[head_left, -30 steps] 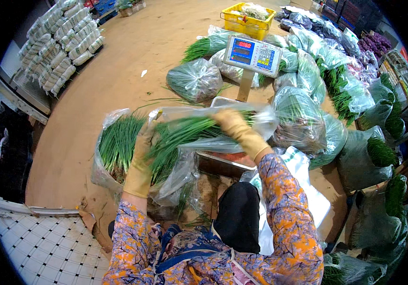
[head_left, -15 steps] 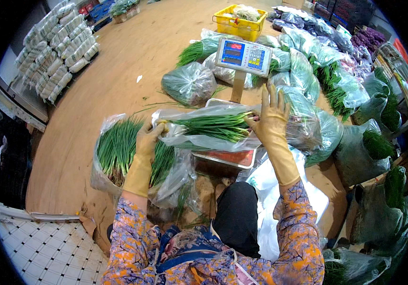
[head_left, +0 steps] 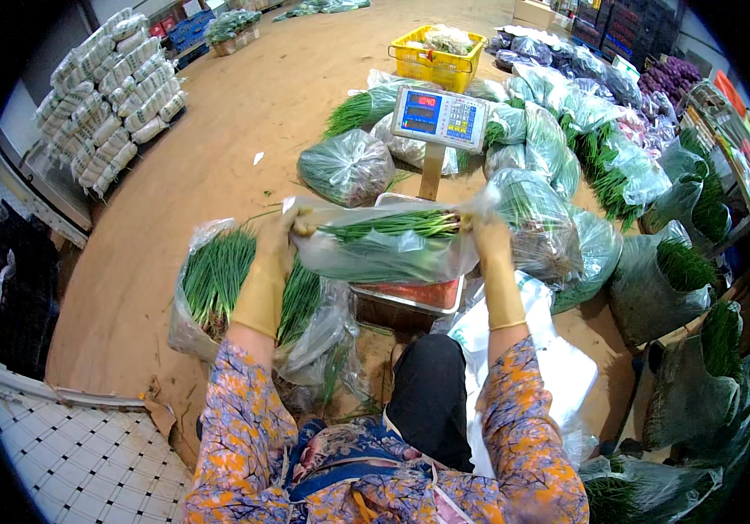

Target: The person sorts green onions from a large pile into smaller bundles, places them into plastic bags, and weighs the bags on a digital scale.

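Note:
Both of my hands wear yellowish rubber gloves. Stretched between them is a clear plastic bag (head_left: pixel 384 265) with a bunch of green onions (head_left: pixel 410 225) lying sideways inside. My left hand (head_left: pixel 275 240) is closed on the bag's left end. At the opposite end, by the onions' root ends, my right hand (head_left: pixel 490 231) grips the plastic, its fingers somewhat blurred. The bag is held over the reddish pan of a scale (head_left: pixel 423 293), partly covering it. Behind it rises the scale's display head (head_left: pixel 440 116). Beside my left forearm stands a large open bag of green onions (head_left: pixel 218 278).
Filled plastic bags of greens (head_left: pixel 528 223) crowd the right side, with a tied bag (head_left: pixel 346 166) left of the scale post. A yellow basket (head_left: pixel 436 65) stands farther back. White plastic sheeting (head_left: pixel 532 349) lies by my right knee. White sacks (head_left: pixel 109 105) are stacked at far left.
My right hand, spread open before, has closed on the bag's right end. The plastic now covers more of the onions, and the bag is pulled between both hands.

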The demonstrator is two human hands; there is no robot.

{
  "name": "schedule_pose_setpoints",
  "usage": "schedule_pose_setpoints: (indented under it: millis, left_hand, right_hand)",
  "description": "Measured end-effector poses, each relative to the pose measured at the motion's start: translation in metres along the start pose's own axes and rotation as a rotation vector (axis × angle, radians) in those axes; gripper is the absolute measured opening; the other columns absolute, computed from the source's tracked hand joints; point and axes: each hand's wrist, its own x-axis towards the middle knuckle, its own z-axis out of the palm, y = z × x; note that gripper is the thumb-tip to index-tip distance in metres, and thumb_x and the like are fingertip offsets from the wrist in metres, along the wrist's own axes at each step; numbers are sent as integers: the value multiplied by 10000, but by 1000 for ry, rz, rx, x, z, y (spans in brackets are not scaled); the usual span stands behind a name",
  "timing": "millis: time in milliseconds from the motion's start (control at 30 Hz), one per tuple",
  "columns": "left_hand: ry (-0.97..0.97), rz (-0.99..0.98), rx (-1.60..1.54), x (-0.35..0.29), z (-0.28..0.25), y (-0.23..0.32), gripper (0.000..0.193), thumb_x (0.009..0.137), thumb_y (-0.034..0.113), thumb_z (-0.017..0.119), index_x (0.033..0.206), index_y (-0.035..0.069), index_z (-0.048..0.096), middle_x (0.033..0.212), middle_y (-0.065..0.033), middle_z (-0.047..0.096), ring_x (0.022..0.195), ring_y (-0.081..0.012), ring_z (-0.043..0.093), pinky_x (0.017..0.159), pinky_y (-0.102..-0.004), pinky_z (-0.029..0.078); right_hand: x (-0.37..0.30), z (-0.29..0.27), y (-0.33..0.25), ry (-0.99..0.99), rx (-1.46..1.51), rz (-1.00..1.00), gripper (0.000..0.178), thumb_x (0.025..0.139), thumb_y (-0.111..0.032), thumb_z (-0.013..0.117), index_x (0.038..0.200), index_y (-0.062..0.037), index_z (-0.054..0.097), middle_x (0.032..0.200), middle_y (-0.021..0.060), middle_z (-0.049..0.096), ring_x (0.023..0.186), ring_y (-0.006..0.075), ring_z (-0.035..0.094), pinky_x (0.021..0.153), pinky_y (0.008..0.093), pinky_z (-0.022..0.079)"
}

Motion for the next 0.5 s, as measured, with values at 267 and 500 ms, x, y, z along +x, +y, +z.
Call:
schedule_pose_setpoints:
  millis: [267,500]
  left_hand:
    - [70,25,111,24,0,52,217,820,140,519,883,-59,578,613,-38,520,566,-135,532,592,-244,488]
    - [-297,-57,405,-4,92,55,203,820,139,513,966,3,551,750,-49,552,639,-133,528,606,-250,460]
  right_hand:
    - [6,-44,-41,-220,1556,215,191,806,-138,522,917,13,561,737,75,564,643,137,532,612,206,449]
    - [-27,-42,-112,-438,1249,-43,338,793,-281,552,1026,-36,563,884,71,569,802,147,534,716,248,439]
